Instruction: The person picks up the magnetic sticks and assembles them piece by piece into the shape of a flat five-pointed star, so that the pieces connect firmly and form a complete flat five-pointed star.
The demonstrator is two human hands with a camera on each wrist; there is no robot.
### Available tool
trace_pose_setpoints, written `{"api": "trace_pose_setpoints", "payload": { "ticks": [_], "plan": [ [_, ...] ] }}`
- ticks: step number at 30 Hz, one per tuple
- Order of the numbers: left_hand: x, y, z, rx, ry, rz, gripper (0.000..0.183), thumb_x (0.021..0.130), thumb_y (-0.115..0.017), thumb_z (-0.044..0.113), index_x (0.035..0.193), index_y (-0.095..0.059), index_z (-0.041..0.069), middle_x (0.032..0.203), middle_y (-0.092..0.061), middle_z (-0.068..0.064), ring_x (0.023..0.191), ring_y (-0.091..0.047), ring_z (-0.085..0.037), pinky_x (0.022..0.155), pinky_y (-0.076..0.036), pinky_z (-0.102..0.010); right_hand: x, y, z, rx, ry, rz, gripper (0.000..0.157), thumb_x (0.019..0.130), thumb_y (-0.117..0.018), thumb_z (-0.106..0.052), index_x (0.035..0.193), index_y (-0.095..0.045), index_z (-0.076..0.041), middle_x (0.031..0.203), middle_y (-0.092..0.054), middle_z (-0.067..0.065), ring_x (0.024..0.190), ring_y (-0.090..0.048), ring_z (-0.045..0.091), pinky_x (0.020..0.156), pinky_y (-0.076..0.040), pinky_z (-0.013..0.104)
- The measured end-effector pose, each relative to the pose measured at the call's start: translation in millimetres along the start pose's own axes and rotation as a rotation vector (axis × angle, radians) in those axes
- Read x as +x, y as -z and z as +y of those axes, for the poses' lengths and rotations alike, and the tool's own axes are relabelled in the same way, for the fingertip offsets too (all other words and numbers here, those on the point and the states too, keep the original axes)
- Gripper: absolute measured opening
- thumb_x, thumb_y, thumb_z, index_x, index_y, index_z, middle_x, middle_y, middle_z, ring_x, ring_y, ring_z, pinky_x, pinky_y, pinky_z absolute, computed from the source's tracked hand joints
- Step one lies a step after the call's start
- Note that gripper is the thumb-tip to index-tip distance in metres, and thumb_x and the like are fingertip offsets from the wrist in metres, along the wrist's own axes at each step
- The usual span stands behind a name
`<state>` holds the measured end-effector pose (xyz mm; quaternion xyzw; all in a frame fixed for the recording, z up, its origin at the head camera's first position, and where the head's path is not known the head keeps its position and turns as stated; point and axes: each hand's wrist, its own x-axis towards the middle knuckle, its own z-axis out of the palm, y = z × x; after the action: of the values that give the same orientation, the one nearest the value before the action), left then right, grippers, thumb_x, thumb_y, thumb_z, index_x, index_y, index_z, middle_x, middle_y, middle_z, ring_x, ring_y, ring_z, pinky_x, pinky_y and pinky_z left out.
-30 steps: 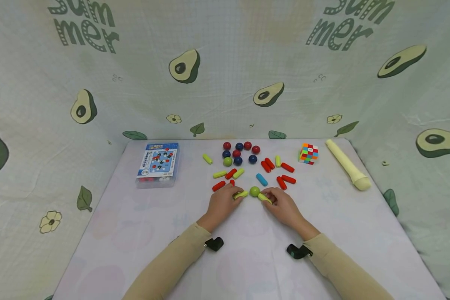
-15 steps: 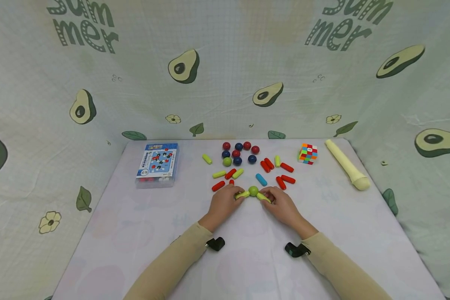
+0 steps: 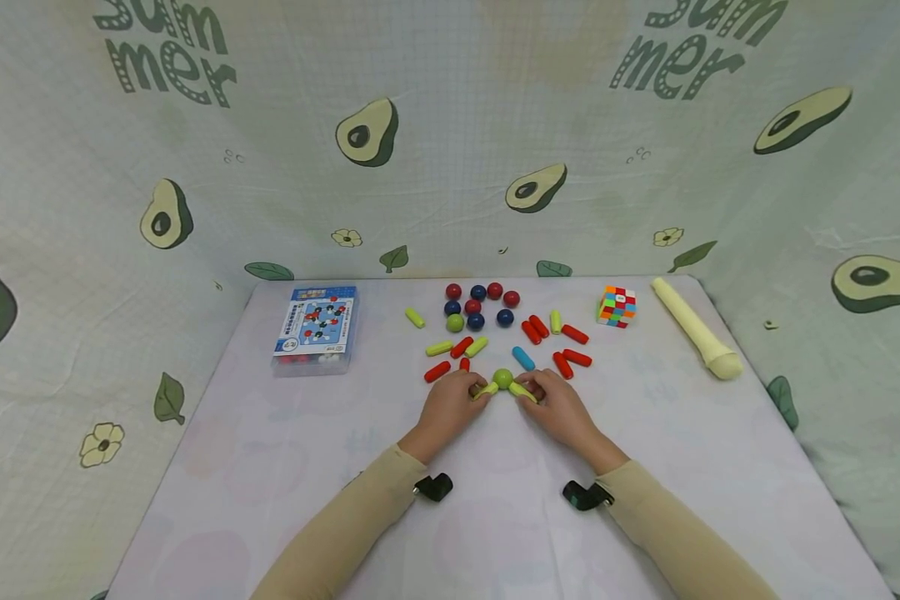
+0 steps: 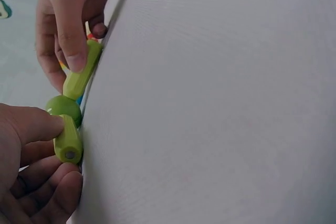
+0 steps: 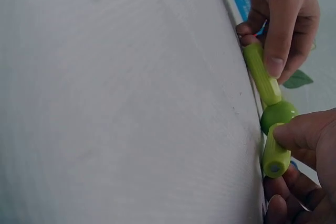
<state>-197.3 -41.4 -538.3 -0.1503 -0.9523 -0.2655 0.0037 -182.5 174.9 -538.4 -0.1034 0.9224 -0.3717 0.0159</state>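
In the head view a light green ball (image 3: 502, 378) sits between my two hands. My left hand (image 3: 448, 410) pinches a yellow-green ridged rod (image 4: 68, 141) between thumb and fingers, its far end meeting the ball. On the other side my right hand (image 3: 561, 412) pinches a matching rod (image 5: 273, 156), also meeting the ball. Together the rods and ball (image 5: 279, 116) form a shallow bent line. A small round metallic spot shows on the near end of each rod in the wrist views. Just beyond the hands lies a blue rod (image 3: 523, 358).
Several red and dark blue balls (image 3: 476, 321) lie farther back, with red rods (image 3: 562, 365) and yellow-green rods (image 3: 477, 347) around them. A boxed molecule set (image 3: 316, 330) stands left. At the right are a puzzle cube (image 3: 617, 307) and a pale yellow stick (image 3: 696, 328).
The left hand's rod, first apart from the ball, has come against it. The ball and right hand have shifted slightly left, and the rods now slope down more from the ball.
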Motion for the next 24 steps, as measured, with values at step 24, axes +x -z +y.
{"api": "trace_pose_setpoints", "payload": {
  "ticks": [24],
  "plan": [
    [-0.5,6.4,2.5,-0.086,0.07,-0.068,0.025,0.09,-0.08,0.031,0.108,-0.075,0.014,0.088,-0.059,0.005,0.08,-0.054,-0.01,0.071,-0.049,-0.021,-1.0,1.3,-0.4,0.015,-0.003,0.006,0.027,0.094,-0.073,-0.016,0.12,-0.069,-0.013,0.096,-0.061,0.001,0.086,-0.056,0.017,0.078,-0.051,0.035]
  ]
}}
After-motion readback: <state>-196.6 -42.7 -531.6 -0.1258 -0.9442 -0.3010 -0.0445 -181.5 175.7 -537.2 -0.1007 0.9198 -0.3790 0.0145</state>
